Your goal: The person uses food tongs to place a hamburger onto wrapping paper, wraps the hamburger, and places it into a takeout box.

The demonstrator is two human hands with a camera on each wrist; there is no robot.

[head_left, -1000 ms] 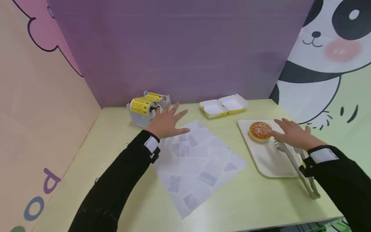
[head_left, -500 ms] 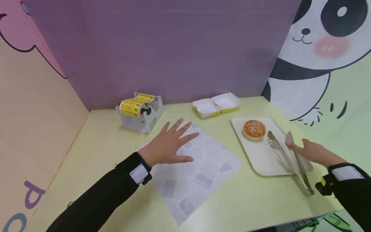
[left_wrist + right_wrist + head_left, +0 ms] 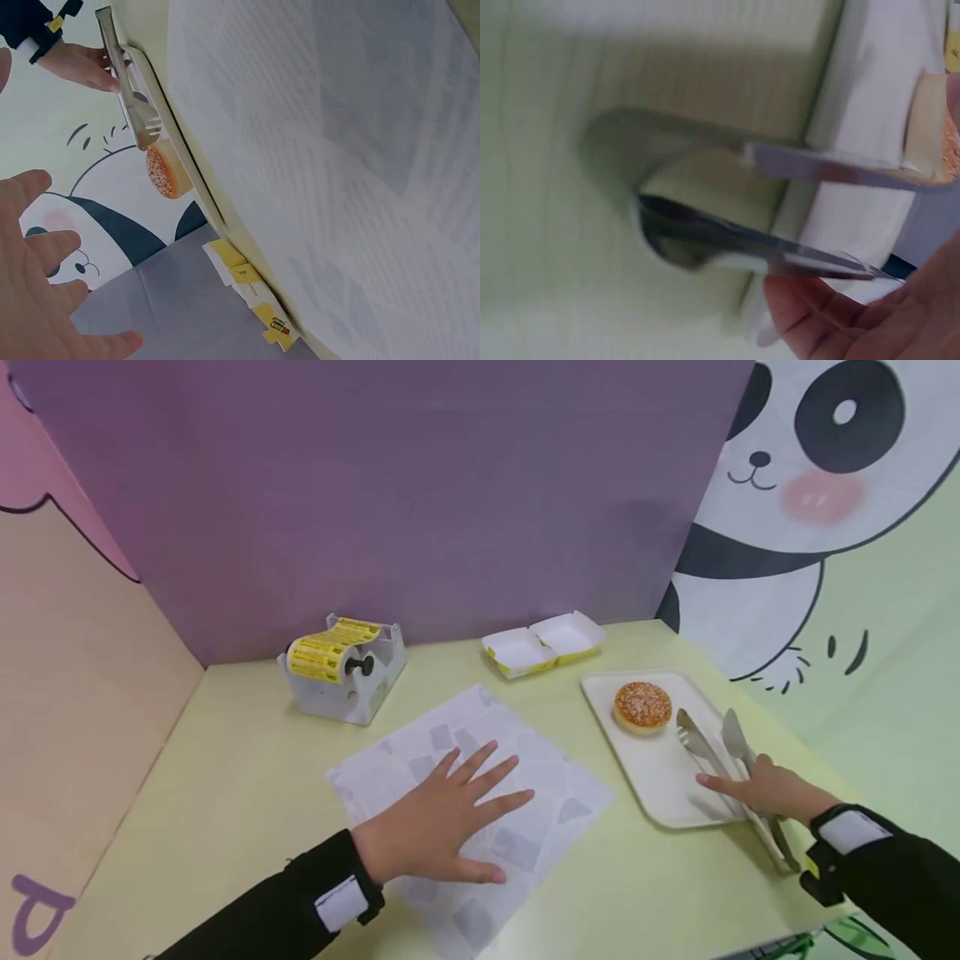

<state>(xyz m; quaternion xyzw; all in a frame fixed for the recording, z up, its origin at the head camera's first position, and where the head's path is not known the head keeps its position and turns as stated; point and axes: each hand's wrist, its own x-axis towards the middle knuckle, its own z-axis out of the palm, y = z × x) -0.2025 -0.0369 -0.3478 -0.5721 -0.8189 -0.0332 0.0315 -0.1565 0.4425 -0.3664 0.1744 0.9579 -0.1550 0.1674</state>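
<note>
My left hand (image 3: 438, 827), fingers spread, is over a sheet of printed wrapping paper (image 3: 577, 793); in the left wrist view a gap shows between the fingers and the paper (image 3: 360, 172). At the right, my right hand (image 3: 772, 789) reaches around metal serving tongs (image 3: 701, 743), one arm of them fork-shaped. The tongs lie spread across the near end of a white tray (image 3: 652, 810). In the right wrist view, fingertips (image 3: 791, 300) touch one arm of the tongs (image 3: 832, 259), while the thumb stands off the other. A sesame-topped bun (image 3: 642, 707) sits on the tray's far part.
An unfolded white and yellow paper box (image 3: 543, 647) stands at the back by the purple wall (image 3: 420, 485). Left of it is a label dispenser (image 3: 341, 672) with a roll of yellow stickers. A panda-printed wall borders the table's right side.
My left hand has come back from beside the label dispenser to over the paper. My right hand has drawn back from near the bun to the tongs. The head view has shifted right.
</note>
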